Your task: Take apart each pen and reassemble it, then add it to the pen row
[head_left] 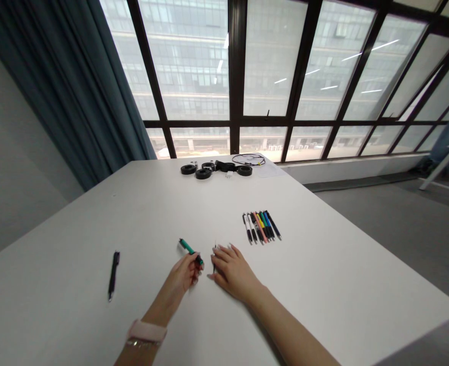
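My left hand (186, 272) is closed around the lower part of a green pen (187, 246) with a black grip. The pen slants, its upper end pointing up and left. Just to the right, my right hand (230, 267) lies low over the table with its fingers stretched out and the thumb apart. A thin dark stick (214, 267) shows at its fingertips, partly covered; its kind is hard to make out. Off to the left lies a single black pen (114, 276).
Beyond my right hand, several pens (261, 227) of mixed colours lie side by side. At the far end of the white table (152, 213) are several black rolls or coils (203, 173), a small white piece (229, 174) and a looped black cable (249, 159). The table's right edge slants towards me.
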### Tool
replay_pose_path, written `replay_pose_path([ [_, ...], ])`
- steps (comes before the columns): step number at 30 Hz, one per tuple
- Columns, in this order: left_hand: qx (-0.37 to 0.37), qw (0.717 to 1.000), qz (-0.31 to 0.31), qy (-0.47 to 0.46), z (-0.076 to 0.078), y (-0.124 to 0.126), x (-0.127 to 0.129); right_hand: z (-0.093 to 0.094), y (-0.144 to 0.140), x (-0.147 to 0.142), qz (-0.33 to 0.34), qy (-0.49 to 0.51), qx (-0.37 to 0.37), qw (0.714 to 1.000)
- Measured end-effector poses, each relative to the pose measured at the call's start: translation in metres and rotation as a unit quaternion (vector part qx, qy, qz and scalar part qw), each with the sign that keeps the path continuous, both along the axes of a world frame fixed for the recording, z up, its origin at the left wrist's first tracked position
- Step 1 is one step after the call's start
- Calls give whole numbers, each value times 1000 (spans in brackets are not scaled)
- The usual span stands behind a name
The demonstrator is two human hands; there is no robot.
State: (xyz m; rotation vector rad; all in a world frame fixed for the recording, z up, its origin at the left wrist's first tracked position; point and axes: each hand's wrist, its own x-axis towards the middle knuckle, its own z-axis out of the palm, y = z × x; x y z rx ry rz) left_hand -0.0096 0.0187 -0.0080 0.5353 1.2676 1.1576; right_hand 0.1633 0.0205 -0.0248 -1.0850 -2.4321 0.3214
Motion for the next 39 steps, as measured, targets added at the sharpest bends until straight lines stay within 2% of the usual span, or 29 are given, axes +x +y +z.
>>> replay_pose_path([
  [17, 7, 1000, 2, -1, 4, -1, 0, -8, 5, -8, 12, -54, 93, 994],
  [28, 8, 1000, 10, 1, 9, -5, 0, 0, -1, -5, -15, -12, 53, 998],
  [39, -8, 1000, 17, -3, 10, -1, 1, -1, 1, -5, -17, -26, 21, 999],
])
